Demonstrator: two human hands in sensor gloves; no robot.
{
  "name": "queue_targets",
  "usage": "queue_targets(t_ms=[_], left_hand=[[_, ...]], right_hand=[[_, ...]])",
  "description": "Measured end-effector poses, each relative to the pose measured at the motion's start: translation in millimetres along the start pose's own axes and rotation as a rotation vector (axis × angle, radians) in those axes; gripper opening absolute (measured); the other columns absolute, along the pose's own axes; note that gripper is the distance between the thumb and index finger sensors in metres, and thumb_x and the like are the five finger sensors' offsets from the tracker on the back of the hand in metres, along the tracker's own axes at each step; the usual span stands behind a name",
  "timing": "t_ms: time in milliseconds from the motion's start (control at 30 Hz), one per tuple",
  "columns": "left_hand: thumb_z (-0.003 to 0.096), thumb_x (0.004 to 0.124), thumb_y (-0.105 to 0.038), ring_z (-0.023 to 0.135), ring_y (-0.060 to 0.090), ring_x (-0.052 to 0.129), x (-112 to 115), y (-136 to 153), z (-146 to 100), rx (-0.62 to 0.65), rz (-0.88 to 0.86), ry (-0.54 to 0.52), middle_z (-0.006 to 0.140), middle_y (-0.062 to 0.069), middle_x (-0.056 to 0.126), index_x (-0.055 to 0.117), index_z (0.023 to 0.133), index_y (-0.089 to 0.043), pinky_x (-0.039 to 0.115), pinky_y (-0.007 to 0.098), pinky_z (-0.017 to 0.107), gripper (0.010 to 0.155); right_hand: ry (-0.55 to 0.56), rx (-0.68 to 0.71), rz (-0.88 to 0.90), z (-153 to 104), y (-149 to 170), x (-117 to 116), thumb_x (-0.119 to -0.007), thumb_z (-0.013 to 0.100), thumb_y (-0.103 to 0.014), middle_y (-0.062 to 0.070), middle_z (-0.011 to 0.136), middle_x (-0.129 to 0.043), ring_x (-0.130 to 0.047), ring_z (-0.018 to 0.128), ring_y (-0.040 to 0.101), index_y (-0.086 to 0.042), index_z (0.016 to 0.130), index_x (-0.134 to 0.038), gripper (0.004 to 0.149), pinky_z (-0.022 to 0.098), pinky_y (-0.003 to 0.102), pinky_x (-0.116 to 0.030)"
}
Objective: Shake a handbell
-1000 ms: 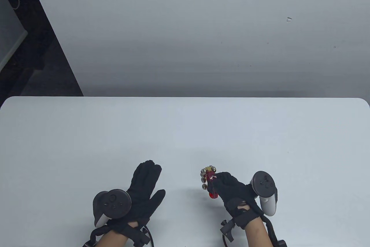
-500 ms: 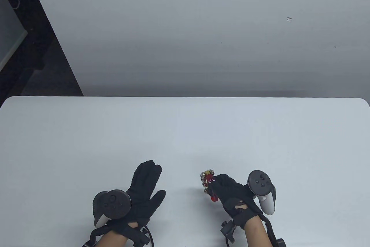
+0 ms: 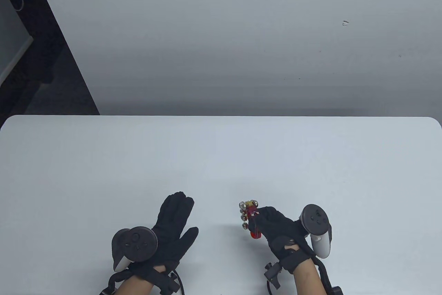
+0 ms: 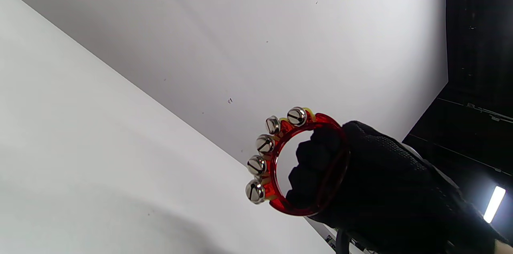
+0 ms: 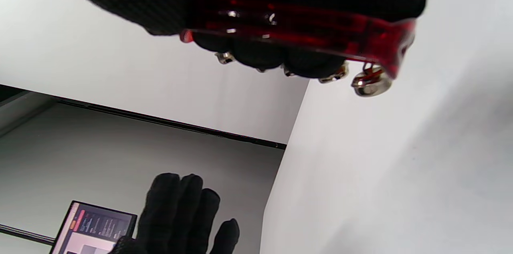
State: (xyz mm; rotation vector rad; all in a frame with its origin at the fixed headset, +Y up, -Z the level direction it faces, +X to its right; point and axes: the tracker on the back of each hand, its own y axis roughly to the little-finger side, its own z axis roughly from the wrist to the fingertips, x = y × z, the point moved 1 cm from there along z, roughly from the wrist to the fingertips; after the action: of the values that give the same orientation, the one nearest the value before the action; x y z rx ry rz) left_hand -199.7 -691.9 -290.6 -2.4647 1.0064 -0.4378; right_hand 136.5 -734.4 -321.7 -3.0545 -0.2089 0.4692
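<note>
Right hand [image 3: 279,227]: fingers curl through the red handbell [image 3: 249,219], holding it raised above the table [image 3: 221,157], likely so the bells swing free.
Left hand [image 3: 172,222]: spread flat, holding nothing, well apart.
Left wrist view: shows five silver bells [image 4: 264,144] along the ring's outer arc; the table view only hints at them.

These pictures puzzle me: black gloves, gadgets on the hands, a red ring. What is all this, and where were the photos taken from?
No robot here: a person wears black sensor gloves, with a tracker strapped to the back of each hand. One camera looks down at the white table; two small ones sit on the wrists. The right hand grips a red handbell, a plastic ring with small silver bells, its fingers through the ring, held above the table. The left hand is spread open, palm down, holding nothing.
</note>
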Motion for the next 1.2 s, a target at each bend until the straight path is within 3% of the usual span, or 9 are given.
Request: queue_targets(t_ms=[267,367,500,567,667,800,1200], left_hand=[[0.0529,0.058,-0.062,0.111,0.05,0.031,-1,-1,0,0.01,-0.003,-0.006,0.121,0.017,0.031,0.039,0.116,-0.025,0.044,0.069,0.072,0.076],[0.0529,0.058,-0.062,0.111,0.05,0.03,-2,0,0,0.007,-0.005,-0.007,0.121,0.017,0.031,0.039,0.116,-0.025,0.044,0.069,0.072,0.076],[0.0528,0.058,-0.062,0.111,0.05,0.03,-3,-1,0,0.009,-0.007,-0.013,0.121,0.017,0.031,0.039,0.116,-0.025,0.044,0.069,0.072,0.076],[0.0528,0.058,-0.062,0.111,0.05,0.031,-3,-1,0,0.012,-0.007,-0.016,0.121,0.017,0.031,0.039,0.116,-0.025,0.044,0.069,0.072,0.076],[0.0529,0.058,-0.062,0.111,0.05,0.031,-1,-1,0,0.011,-0.005,-0.011,0.121,0.017,0.031,0.039,0.116,-0.025,0.044,0.069,0.072,0.076],[0.0528,0.058,-0.062,0.111,0.05,0.03,-1,-1,0,0.007,-0.01,-0.015,0.121,0.017,0.031,0.039,0.116,-0.025,0.044,0.069,0.072,0.076],[0.0529,0.058,-0.062,0.111,0.05,0.031,1,0,0,0.004,-0.008,-0.013,0.121,0.017,0.031,0.039,0.116,-0.026,0.044,0.069,0.072,0.076]], right_hand=[[-0.016,-0.095,-0.046,4,16,-1,-0.071,0.05,-0.038,0.016,0.079,-0.08,-0.085,0.067,0.04,-0.002,0.076,-0.078,0.045,0.057,0.06,-0.063],[-0.018,0.025,-0.02,-1,-11,-3,-0.071,0.05,-0.038,0.016,0.08,-0.079,-0.085,0.067,0.04,-0.002,0.076,-0.077,0.045,0.057,0.06,-0.062],[0.023,0.311,0.073,-23,-63,-2,-0.069,0.051,-0.04,0.013,0.081,-0.08,-0.086,0.069,0.037,-0.005,0.077,-0.077,0.045,0.059,0.057,-0.064],[0.051,0.239,0.077,-19,-53,-2,-0.071,0.049,-0.038,0.015,0.078,-0.082,-0.086,0.067,0.039,-0.004,0.075,-0.079,0.044,0.057,0.06,-0.063],[0.006,0.055,-0.026,-7,-18,-2,-0.071,0.05,-0.038,0.016,0.079,-0.081,-0.086,0.066,0.039,-0.002,0.075,-0.078,0.045,0.057,0.06,-0.063],[-0.008,0.02,0.028,-2,-4,-2,-0.071,0.05,-0.038,0.016,0.079,-0.08,-0.085,0.067,0.04,-0.003,0.076,-0.078,0.044,0.057,0.06,-0.063],[-0.028,-0.073,-0.055,0,10,-3,-0.071,0.05,-0.038,0.017,0.079,-0.08,-0.085,0.066,0.04,-0.002,0.076,-0.078,0.044,0.057,0.06,-0.062]])
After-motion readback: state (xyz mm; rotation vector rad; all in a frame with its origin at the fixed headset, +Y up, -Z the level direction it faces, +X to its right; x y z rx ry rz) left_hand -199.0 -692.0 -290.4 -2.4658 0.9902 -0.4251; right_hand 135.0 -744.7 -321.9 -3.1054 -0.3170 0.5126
